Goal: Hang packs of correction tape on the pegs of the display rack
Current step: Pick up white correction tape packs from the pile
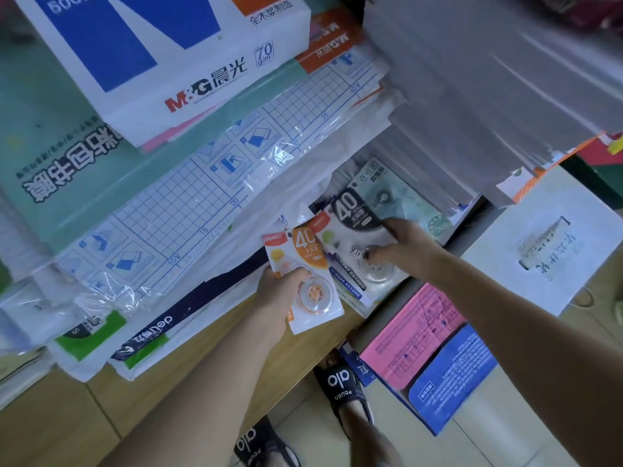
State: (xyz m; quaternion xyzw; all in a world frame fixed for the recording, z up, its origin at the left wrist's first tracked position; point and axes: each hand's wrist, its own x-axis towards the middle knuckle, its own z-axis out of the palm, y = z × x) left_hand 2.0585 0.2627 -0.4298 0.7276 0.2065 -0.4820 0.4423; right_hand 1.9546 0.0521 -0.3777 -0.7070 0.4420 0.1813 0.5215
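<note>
An orange correction tape pack (308,281) is gripped in the left hand (281,289), the fingers curled round its lower left edge and the thumb laid across its clear blister. Just to the right of it, a black-and-white correction tape pack (357,237) is pinched by the right hand (399,246), with the thumb on its front face and a finger stretched along its upper edge; the two packs overlap slightly at their near edges. Behind the right hand, a pale green pack (397,193) is seen lying on a heap of white plastic bags (340,163). Above the left hand, a gridded sheet in clear wrap (202,197) and a ream of copy paper (151,59) are stacked. Below the right hand, pink and blue printed cards (428,348) are spread, and black sandals (340,385) are visible on the tiled floor (303,392).
</note>
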